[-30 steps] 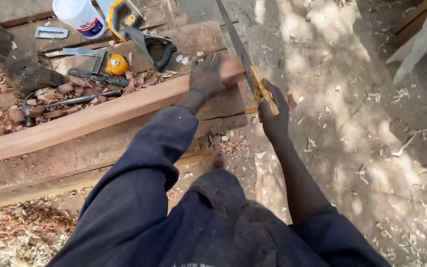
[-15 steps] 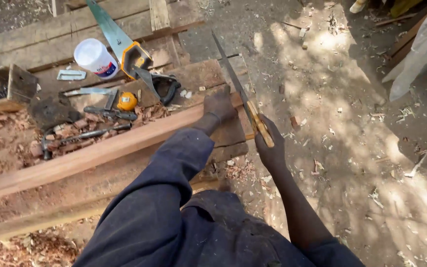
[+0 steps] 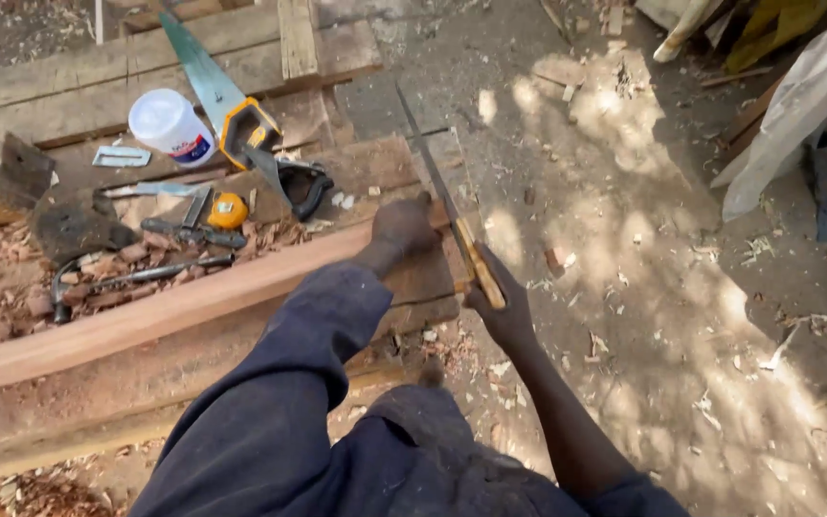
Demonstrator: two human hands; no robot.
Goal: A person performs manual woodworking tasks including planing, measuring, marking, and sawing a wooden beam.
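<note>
A long reddish wooden plank [image 3: 174, 306] lies across a rough plank workbench [image 3: 356, 168]. My left hand [image 3: 402, 228] presses down on the plank's right end. My right hand [image 3: 502, 311] grips the wooden handle of a handsaw [image 3: 437, 187], whose thin blade stretches away from me just past the plank's end, right beside my left hand. A dark blue sleeve covers my left arm.
On the bench lie a second handsaw with a yellow and black handle [image 3: 227, 110], a white plastic tub [image 3: 169, 124], a yellow tape measure [image 3: 228, 211], a claw hammer [image 3: 126, 278] and wood chips. Bare dirt strewn with shavings [image 3: 643, 316] lies to the right, with sacks at the far right.
The view has tilted up and shows more of the bench. The saw and my right hand have shifted slightly along the plank's end; my left hand stays pressed on the plank.
</note>
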